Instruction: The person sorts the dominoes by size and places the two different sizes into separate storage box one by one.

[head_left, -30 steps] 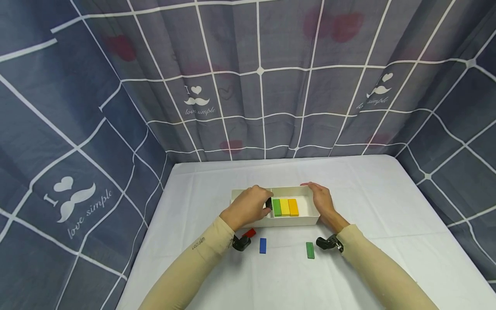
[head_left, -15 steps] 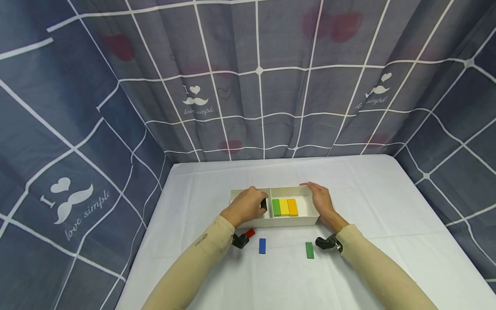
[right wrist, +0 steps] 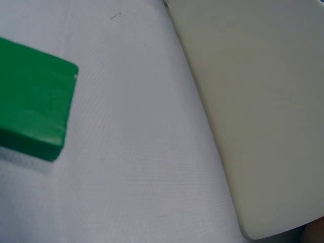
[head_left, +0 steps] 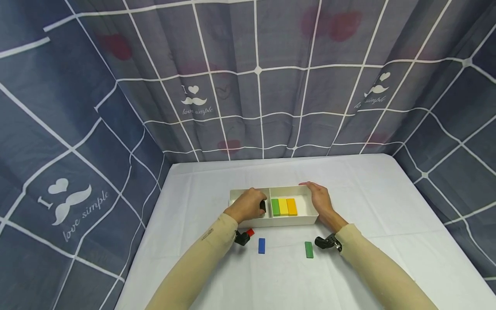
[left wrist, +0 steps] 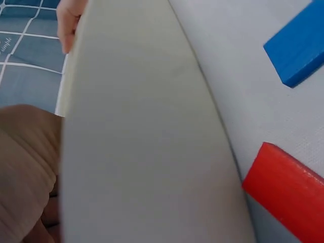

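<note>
A long cream box (head_left: 294, 221) with a divider lies crosswise on the table. My left hand (head_left: 248, 203) reaches into its left compartment and pinches a black block (head_left: 263, 206) between thumb and fingers. Around the box's right end, my right hand (head_left: 322, 200) grips the wall, fingers toward the far corner. In the right compartment, a light green block (head_left: 275, 207), a yellow block (head_left: 283, 207) and an orange block (head_left: 292, 207) stand side by side against the divider. The left wrist view shows the box's near wall (left wrist: 136, 126) hiding most of the left hand.
On the white cloth (head_left: 348, 284) in front of the box lie a red block (left wrist: 283, 190), a blue block (head_left: 261, 246) and a dark green block (head_left: 308, 249). The red one is partly behind the left wrist camera (head_left: 242, 238). Grey checked curtains (head_left: 240, 99) surround the table.
My left hand has moved left from the divider with the black block, further into the left compartment. My right hand has kept its place on the box end.
</note>
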`<state>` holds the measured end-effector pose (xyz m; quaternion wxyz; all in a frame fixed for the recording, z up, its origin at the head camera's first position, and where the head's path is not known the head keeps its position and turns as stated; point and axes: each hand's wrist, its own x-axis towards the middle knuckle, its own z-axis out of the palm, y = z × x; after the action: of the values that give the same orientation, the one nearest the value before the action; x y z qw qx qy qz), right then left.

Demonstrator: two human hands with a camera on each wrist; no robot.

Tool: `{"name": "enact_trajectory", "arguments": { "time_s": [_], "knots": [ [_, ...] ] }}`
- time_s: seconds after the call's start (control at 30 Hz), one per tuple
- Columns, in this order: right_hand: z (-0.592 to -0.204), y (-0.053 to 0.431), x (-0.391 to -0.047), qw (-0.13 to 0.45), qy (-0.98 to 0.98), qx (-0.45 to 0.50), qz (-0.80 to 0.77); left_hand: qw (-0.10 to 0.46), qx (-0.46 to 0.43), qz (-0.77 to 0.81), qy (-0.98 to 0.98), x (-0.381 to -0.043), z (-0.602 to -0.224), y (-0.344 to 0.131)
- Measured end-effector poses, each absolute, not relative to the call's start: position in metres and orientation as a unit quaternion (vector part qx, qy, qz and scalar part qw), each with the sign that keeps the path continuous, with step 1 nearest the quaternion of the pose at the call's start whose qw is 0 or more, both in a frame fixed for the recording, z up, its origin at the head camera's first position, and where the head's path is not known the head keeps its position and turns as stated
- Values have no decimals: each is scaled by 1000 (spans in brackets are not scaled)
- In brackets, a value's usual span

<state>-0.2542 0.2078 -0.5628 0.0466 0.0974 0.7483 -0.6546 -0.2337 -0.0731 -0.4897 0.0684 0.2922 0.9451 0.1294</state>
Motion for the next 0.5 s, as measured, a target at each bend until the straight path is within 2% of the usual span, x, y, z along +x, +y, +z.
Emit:
{"name": "enact_trajectory", "arguments": {
  "time_s": [0.5],
  "knots": [
    [-563,207,-255,50,752,101,-650,60,310,136,939,-244,-506,-68]
  ]
}}
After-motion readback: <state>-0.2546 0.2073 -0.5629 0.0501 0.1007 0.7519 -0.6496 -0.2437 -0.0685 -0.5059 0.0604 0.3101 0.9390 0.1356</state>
